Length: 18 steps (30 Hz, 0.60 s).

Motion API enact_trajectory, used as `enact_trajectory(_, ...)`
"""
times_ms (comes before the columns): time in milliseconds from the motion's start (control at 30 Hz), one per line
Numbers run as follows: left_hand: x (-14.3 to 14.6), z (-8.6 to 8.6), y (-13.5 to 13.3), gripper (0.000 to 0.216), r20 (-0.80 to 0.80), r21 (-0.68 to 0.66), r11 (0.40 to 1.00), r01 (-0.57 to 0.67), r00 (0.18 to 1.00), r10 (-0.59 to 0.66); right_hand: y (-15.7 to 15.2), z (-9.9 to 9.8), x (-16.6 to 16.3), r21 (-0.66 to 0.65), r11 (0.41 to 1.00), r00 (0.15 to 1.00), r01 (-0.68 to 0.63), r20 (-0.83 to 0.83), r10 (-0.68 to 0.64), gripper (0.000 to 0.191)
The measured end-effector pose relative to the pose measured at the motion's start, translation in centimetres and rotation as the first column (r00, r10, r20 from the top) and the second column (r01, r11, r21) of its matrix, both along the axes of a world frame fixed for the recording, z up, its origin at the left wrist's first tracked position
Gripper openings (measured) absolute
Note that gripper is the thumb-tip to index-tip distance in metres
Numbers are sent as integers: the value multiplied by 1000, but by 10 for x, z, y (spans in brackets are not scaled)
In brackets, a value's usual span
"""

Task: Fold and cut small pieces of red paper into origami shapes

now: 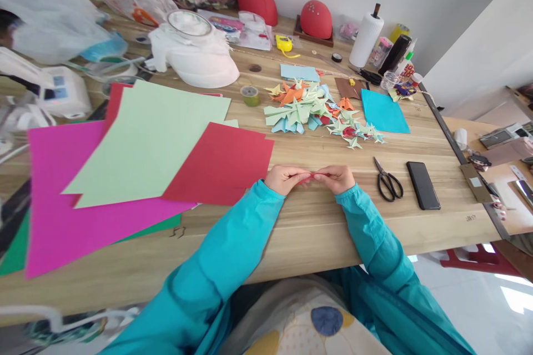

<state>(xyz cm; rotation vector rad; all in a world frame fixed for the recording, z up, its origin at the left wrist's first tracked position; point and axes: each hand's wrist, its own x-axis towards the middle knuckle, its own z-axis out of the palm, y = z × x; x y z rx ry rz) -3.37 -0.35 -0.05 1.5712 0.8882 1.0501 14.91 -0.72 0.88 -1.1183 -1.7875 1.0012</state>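
Both hands meet above the wooden table and pinch a small folded piece of red paper (pixel 310 178) between them. My left hand (pixel 283 178) grips its left end, fingers closed. The right end sits between the thumb and fingers of my right hand (pixel 338 178). Much of the paper is hidden by the fingertips. Beside my left hand lie red sheets (pixel 225 163), partly over pale green sheets (pixel 158 133). Beyond the hands spreads a pile of folded paper shapes (pixel 300 108), in green, orange, blue and red. Black-handled scissors (pixel 390 182) rest to the right of my right hand.
A phone (pixel 423 186) lies right of the scissors. A magenta sheet (pixel 62 199) covers the left side. A blue square of paper (pixel 385 111) is behind the scissors. Farther back stand a white ruffled form (pixel 195 55), a yellow tape measure (pixel 283 43) and red domes (pixel 316 19).
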Motion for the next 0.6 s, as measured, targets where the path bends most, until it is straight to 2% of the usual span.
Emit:
enact_trajectory(100, 1, 0, -3, 29, 72, -151, 988, 17, 997, -6, 2, -5, 2, -140, 989, 987, 50, -141, -70, 28)
enact_trajectory(200, 1, 2, -5, 35, 94, -207, 978, 11, 995, 9, 6, -10, 4, -244, 965, 955, 98, -248, -160, 30)
enact_trajectory(367, 1, 7, -4, 44, 89, -216, 976, -13, 996, 33, 8, -9, 3, -246, 962, 926, 122, -320, -200, 40)
enact_trajectory(500, 1, 9, -1, 49, 138, -280, 955, -96, 981, 139, 3, -4, -2, -174, 985, 942, 16, -326, -73, 54)
enact_trajectory(600, 3, 7, 0, 49, 147, -312, 946, -86, 979, 138, -1, -5, -8, -90, 991, 963, -96, -260, 70, 47)
